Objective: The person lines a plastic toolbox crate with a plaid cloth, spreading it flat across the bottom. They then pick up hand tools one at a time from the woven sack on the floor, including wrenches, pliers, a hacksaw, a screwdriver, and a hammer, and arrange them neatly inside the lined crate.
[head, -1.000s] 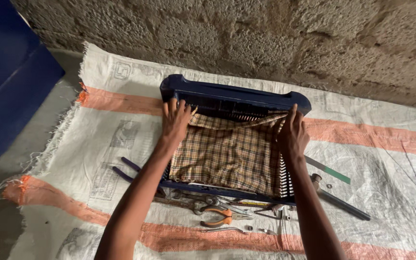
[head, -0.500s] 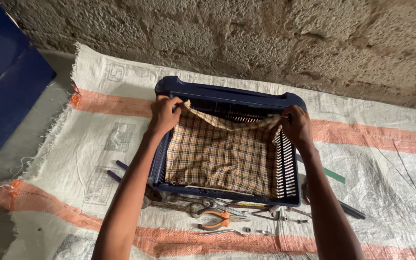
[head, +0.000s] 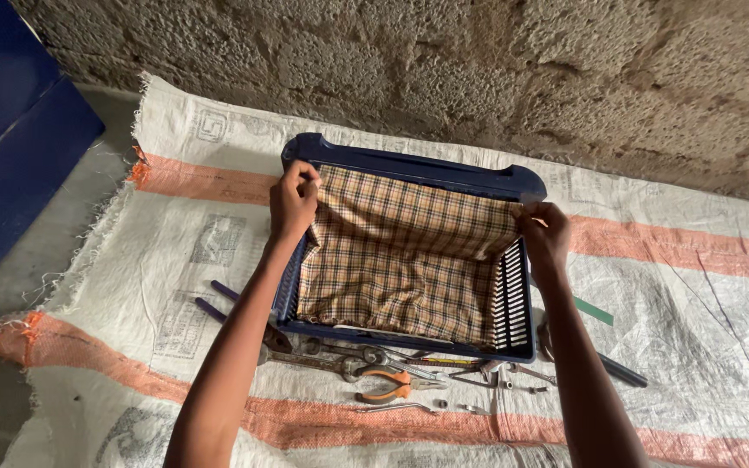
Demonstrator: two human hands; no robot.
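Observation:
A dark blue plastic crate (head: 409, 166) with slotted sides sits on a white woven sack mat (head: 175, 260). A tan plaid cloth (head: 400, 251) lines its inside. My left hand (head: 293, 201) pinches the cloth's far left corner at the crate's rim. My right hand (head: 544, 236) pinches the far right corner against the right rim. Both corners are lifted up along the back wall.
Pliers with orange handles (head: 389, 386), wrenches (head: 314, 357) and other small metal tools lie on the mat in front of the crate. A green strip (head: 595, 311) lies to the right. A rough stone wall (head: 478, 69) stands behind, a blue panel (head: 10, 156) at left.
Both hands have moved from pressing the cloth flat in the crate to gripping its far corners and pulling them up to the back rim.

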